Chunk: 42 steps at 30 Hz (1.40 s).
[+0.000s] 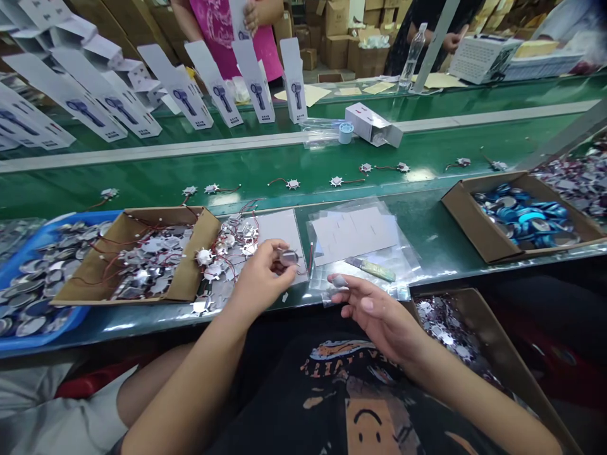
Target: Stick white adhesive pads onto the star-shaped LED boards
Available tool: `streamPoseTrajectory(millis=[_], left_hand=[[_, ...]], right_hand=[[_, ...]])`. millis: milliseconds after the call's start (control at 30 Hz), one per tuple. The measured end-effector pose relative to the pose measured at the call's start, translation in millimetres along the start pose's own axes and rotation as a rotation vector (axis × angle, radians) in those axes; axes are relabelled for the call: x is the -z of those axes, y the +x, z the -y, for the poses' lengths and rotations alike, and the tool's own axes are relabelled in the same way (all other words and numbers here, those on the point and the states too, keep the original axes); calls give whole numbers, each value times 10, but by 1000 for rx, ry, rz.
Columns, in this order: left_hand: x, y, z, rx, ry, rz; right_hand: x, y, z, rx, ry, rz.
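Note:
My left hand (265, 278) is closed in a pinch on a small silvery metal part with a wire (288, 256), above the table's near edge. To the right, my right hand (374, 309) is held with its fingers loosely stretched and apart. Something small and grey (338, 280) sits at its index fingertip; whether it is a cover or a loose piece I cannot tell. Beside my left hand lie star-shaped metal parts with red wires (232, 243). In front of my right hand, a plastic bag (403, 268) lies under a white sheet (355, 234) and a greenish strip (372, 268).
Left stand a cardboard tray (203, 253) of wired parts and a blue basin (52, 341) of metal discs. A box (467, 221) of blue rings is right. Wired parts (293, 184) dot the green conveyor (256, 164); open printed cartons (258, 95) stand beyond, near a co-worker in pink (213, 25).

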<state>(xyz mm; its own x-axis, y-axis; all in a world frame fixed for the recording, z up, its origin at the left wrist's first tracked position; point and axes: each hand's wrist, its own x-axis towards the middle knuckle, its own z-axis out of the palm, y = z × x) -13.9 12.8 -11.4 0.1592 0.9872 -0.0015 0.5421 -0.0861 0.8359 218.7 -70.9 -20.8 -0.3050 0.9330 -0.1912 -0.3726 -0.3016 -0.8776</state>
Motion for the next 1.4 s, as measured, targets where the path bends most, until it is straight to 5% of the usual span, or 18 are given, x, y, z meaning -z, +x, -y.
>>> streamPoseTrajectory(millis=[100, 200, 433, 1100, 1233, 1400], left_hand=[[-191, -140, -172, 67, -418, 140], [-311, -230, -256, 123, -548, 171], [-319, -339, -254, 43, -332, 116], [-309, -394, -262, -79, -212, 147], [-306, -390, -282, -70, -215, 152], [-276, -390, -340, -23, -237, 170]], right_hand=[[-45, -17, 56, 143, -89, 14], [-70, -24, 92, 202, -228, -5], [-82, 6, 61, 176, -313, -1], [-50, 86, 9, 173, -233, -40], [-54, 47, 38, 262, -521, 8], [-150, -9, 84, 390, -1339, -43]])
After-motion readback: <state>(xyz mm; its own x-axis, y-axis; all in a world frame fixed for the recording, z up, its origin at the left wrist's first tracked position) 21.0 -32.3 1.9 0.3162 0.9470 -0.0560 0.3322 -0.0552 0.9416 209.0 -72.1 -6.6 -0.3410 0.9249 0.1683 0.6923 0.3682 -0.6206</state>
